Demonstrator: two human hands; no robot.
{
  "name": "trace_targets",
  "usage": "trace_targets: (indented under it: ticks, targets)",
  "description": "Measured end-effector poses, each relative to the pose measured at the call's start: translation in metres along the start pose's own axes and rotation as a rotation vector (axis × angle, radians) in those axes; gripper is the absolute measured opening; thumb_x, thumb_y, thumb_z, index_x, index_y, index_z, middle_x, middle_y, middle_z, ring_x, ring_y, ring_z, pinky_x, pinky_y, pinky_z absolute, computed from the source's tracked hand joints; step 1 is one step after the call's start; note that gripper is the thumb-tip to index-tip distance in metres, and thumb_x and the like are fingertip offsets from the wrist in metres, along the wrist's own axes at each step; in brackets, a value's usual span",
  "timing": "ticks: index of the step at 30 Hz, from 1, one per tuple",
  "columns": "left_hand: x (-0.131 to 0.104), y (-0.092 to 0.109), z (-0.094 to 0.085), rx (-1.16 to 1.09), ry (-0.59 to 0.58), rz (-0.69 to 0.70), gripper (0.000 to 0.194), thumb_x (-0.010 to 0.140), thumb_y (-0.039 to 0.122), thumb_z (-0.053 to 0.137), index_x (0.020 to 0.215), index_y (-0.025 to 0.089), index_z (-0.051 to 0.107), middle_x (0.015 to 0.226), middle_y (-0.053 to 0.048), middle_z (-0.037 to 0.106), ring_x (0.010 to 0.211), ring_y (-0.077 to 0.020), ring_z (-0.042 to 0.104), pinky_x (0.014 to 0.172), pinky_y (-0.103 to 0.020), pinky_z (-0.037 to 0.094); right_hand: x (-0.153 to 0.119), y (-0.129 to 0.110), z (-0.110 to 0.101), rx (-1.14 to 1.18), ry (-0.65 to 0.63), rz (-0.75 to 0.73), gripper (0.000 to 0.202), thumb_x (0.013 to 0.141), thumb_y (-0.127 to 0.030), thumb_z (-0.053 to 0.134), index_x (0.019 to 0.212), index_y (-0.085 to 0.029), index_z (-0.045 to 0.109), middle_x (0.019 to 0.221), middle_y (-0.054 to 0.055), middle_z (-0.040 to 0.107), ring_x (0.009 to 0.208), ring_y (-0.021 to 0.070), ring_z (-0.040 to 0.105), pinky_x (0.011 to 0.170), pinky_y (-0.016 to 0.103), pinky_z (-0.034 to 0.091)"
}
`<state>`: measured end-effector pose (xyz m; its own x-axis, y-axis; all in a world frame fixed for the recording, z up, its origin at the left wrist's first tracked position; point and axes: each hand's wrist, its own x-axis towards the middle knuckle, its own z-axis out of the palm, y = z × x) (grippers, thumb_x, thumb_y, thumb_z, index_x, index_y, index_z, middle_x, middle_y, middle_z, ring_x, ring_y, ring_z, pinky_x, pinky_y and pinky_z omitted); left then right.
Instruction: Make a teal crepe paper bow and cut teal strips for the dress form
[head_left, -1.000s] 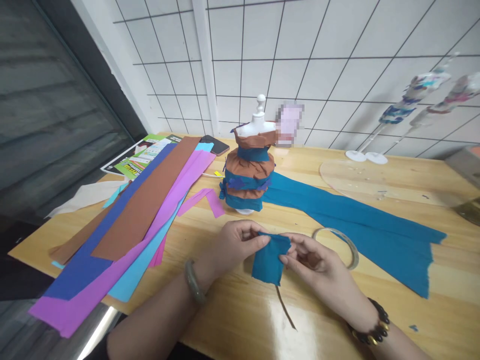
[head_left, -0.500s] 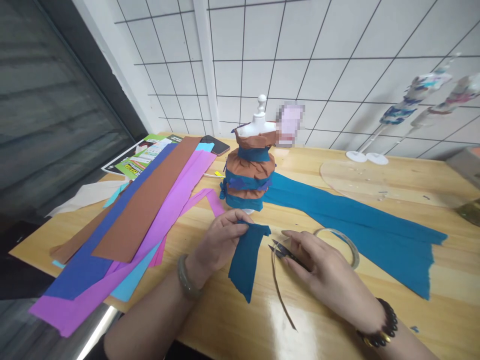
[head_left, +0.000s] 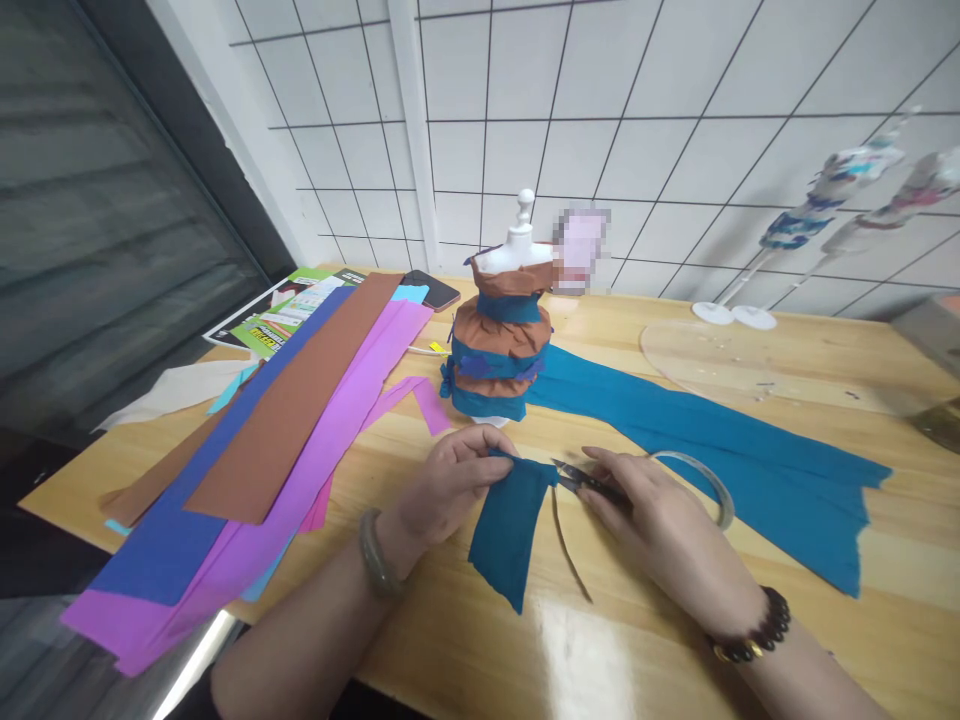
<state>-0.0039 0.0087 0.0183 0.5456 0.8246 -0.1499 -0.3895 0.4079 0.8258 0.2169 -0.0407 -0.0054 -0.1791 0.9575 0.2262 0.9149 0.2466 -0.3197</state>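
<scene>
My left hand (head_left: 450, 490) pinches the top edge of a small piece of teal crepe paper (head_left: 514, 535), which hangs down over the table. In my right hand (head_left: 660, 515) is a pair of small dark scissors (head_left: 596, 482), the blades pointing left at the paper's upper right corner. A thin strip of tape (head_left: 570, 550) dangles below the blades. Behind the right fingers shows part of a tape roll (head_left: 720, 490). Just beyond my hands stands a small white dress form (head_left: 519, 258), wrapped in brown and teal crepe paper (head_left: 499, 345).
Brown, blue, purple and light blue paper strips (head_left: 296, 405) lie piled on the left. A long teal sheet (head_left: 720, 440) stretches across the right. A phone (head_left: 433, 288) and printed sheets (head_left: 289, 315) lie at the back. Two decorated stands (head_left: 799, 225) rise at the back right.
My left hand has shifted slightly right with the teal paper. The scissors have come up to the paper's corner, moving slightly up and right. The tape roll has shifted right.
</scene>
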Motion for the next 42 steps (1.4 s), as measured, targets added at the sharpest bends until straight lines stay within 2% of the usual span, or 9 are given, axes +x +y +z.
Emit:
trace_targets:
  ticks: [4, 8, 12, 15, 18, 23, 26, 33, 42]
  targets:
    - [0.001, -0.002, -0.001, 0.086, 0.009, 0.024, 0.022, 0.063, 0.029, 0.07, 0.074, 0.014, 0.059, 0.066, -0.001, 0.057, 0.06, -0.0097, 0.051, 0.055, -0.021, 0.035, 0.002, 0.004, 0.003, 0.069, 0.085, 0.04, 0.03, 0.081, -0.03, 0.052, 0.108, -0.017, 0.055, 0.102, 0.012, 0.066, 0.094, 0.0269, 0.059, 0.079, 0.043, 0.048]
    - [0.003, -0.003, 0.004, 0.244, 0.057, 0.067, 0.018, 0.065, 0.028, 0.068, 0.072, 0.013, 0.059, 0.062, 0.001, 0.055, 0.059, -0.0083, 0.048, 0.057, -0.02, 0.036, -0.001, -0.011, -0.003, 0.433, 0.129, 0.145, 0.022, 0.081, -0.035, 0.054, 0.097, -0.021, 0.062, 0.103, 0.009, 0.066, 0.096, 0.0237, 0.059, 0.083, 0.039, 0.048]
    - [0.003, -0.009, 0.007, 0.45, 0.038, 0.074, 0.016, 0.068, 0.027, 0.066, 0.073, 0.013, 0.061, 0.064, 0.0, 0.055, 0.06, -0.0092, 0.048, 0.057, -0.021, 0.037, -0.006, -0.029, -0.01, 0.886, 0.031, 0.266, 0.029, 0.083, -0.04, 0.051, 0.104, -0.024, 0.062, 0.108, 0.008, 0.066, 0.098, 0.0208, 0.061, 0.084, 0.034, 0.05]
    - [0.001, -0.018, 0.006, 0.565, -0.012, 0.057, 0.017, 0.072, 0.03, 0.061, 0.079, 0.014, 0.063, 0.067, -0.001, 0.058, 0.059, -0.0101, 0.05, 0.055, -0.022, 0.038, -0.008, -0.037, -0.009, 1.03, -0.046, 0.27, 0.035, 0.077, -0.039, 0.059, 0.108, -0.023, 0.061, 0.109, 0.008, 0.066, 0.104, 0.0225, 0.058, 0.086, 0.034, 0.049]
    - [0.001, -0.024, 0.005, 0.578, -0.045, 0.025, 0.019, 0.075, 0.031, 0.059, 0.083, 0.014, 0.063, 0.07, -0.003, 0.06, 0.056, -0.0102, 0.051, 0.053, -0.022, 0.04, -0.007, -0.043, -0.003, 1.038, -0.036, 0.309, 0.032, 0.07, -0.033, 0.068, 0.1, -0.022, 0.064, 0.106, 0.008, 0.067, 0.101, 0.0228, 0.06, 0.084, 0.034, 0.051]
    - [0.001, -0.02, 0.006, 0.641, -0.049, 0.082, 0.015, 0.075, 0.027, 0.059, 0.082, 0.014, 0.065, 0.074, -0.003, 0.062, 0.068, -0.0119, 0.054, 0.06, -0.022, 0.042, -0.006, -0.04, 0.003, 1.007, -0.015, 0.352, 0.016, 0.072, -0.032, 0.066, 0.083, -0.021, 0.068, 0.078, 0.004, 0.072, 0.07, 0.0174, 0.065, 0.065, 0.028, 0.054]
    - [0.001, -0.019, 0.005, 0.658, -0.06, 0.079, 0.018, 0.076, 0.029, 0.058, 0.083, 0.014, 0.066, 0.074, -0.003, 0.063, 0.068, -0.0122, 0.055, 0.06, -0.022, 0.042, -0.006, -0.036, 0.002, 0.997, -0.005, 0.365, 0.014, 0.071, -0.032, 0.067, 0.081, -0.022, 0.069, 0.068, 0.001, 0.07, 0.063, 0.0152, 0.063, 0.06, 0.026, 0.052]
    - [0.001, -0.021, 0.002, 0.626, -0.029, 0.091, 0.022, 0.074, 0.031, 0.062, 0.087, 0.015, 0.068, 0.083, -0.006, 0.067, 0.076, -0.0162, 0.059, 0.068, -0.027, 0.046, -0.005, -0.036, -0.001, 0.995, -0.016, 0.371, 0.019, 0.073, -0.036, 0.063, 0.084, -0.022, 0.069, 0.078, 0.004, 0.072, 0.074, 0.0191, 0.066, 0.062, 0.029, 0.054]
    - [0.003, -0.021, 0.002, 0.539, -0.054, 0.106, 0.02, 0.074, 0.026, 0.062, 0.092, 0.017, 0.068, 0.087, -0.007, 0.067, 0.078, -0.0161, 0.06, 0.071, -0.028, 0.046, -0.005, -0.034, -0.002, 0.987, 0.023, 0.391, 0.016, 0.072, -0.034, 0.065, 0.082, -0.023, 0.07, 0.074, 0.004, 0.072, 0.067, 0.0174, 0.065, 0.057, 0.028, 0.054]
